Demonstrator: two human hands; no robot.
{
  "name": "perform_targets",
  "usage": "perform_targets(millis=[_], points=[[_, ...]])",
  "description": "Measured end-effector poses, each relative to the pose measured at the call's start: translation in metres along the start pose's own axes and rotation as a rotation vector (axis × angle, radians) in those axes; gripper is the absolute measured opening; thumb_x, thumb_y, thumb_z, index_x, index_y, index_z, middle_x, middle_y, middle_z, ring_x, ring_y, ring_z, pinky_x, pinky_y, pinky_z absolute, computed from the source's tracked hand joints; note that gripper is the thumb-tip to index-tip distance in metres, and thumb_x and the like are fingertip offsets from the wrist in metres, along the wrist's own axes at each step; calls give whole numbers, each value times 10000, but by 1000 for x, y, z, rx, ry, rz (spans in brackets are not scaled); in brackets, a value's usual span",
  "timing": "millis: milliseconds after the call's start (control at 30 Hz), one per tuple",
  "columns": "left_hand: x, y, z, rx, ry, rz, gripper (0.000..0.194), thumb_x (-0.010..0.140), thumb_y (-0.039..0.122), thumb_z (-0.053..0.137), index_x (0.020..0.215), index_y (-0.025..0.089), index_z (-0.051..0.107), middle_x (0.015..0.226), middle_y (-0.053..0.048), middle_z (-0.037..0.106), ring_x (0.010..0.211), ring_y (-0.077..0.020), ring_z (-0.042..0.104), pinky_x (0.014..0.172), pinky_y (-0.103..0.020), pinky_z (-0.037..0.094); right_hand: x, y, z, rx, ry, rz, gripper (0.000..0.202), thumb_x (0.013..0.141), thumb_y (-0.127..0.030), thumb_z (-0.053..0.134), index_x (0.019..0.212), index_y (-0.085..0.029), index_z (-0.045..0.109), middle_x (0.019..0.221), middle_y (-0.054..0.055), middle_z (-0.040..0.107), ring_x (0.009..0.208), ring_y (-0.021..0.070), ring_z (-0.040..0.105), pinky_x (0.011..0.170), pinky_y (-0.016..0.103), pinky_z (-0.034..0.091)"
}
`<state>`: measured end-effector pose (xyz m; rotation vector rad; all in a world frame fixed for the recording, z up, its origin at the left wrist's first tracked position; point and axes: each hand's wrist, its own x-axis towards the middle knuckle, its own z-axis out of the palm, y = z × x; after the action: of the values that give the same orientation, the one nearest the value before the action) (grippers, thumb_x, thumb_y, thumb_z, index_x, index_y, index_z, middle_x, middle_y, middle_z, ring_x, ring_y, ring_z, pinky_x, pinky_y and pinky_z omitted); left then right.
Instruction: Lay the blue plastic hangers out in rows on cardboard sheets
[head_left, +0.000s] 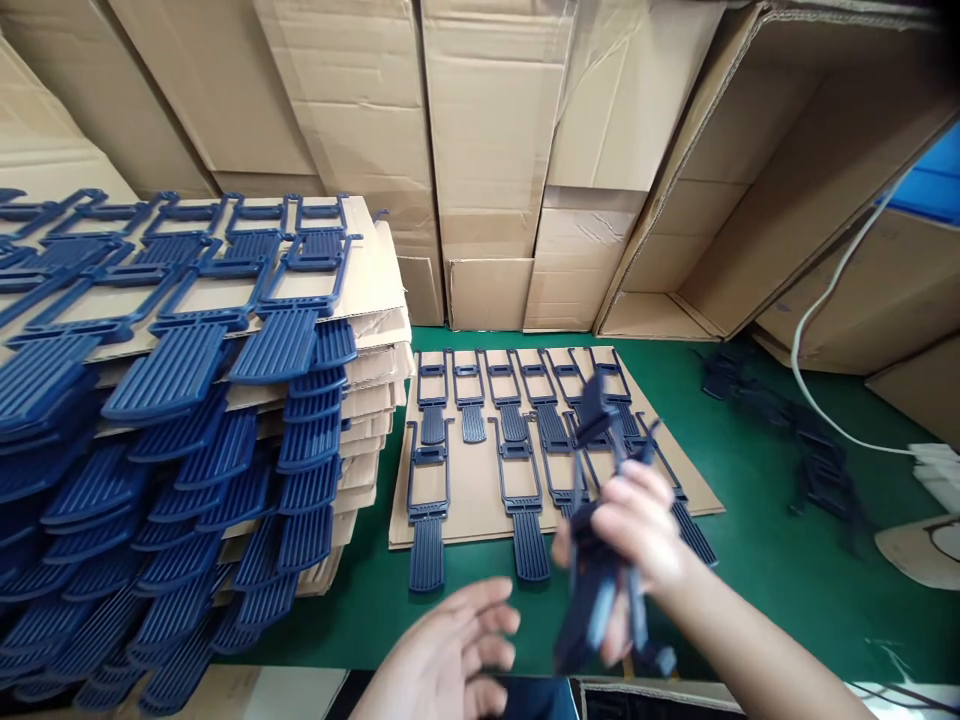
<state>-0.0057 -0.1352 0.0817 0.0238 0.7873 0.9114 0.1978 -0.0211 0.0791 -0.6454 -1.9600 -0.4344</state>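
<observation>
My right hand [637,520] is closed around a dark blue plastic frame with a paddle-like end [581,630], held upright above the green table and smeared by motion. I cannot tell whether it is one piece or more. My left hand [457,650] hovers empty near the front edge, palm turned inward and fingers apart. Beyond both hands lies a cardboard sheet [471,490] bearing two rows of similar blue frames, such as one at the front left [427,550]. A gap shows in the front row beside that frame. My right hand hides part of the row.
A tall stack of cardboard sheets [375,290] layered with blue ribbed frames [176,370] fills the left. Loose dark parts [825,470] lie blurred on the green table [742,440] at right, near a white cable [799,345]. Cardboard boxes [495,130] wall off the back.
</observation>
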Motion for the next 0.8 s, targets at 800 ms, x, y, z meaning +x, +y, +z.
perform_targets(millis=[800], points=[[-11,13,1,129,-159,-89,519,505,150,620,1023,152,596,673,-39,594,576,-179,581,577,-294,452,-38,-89,2,377,-232,-433,349,794,-365,464,1134,-307,520,1386,-68,282,1313,196,144,1039,535,131]])
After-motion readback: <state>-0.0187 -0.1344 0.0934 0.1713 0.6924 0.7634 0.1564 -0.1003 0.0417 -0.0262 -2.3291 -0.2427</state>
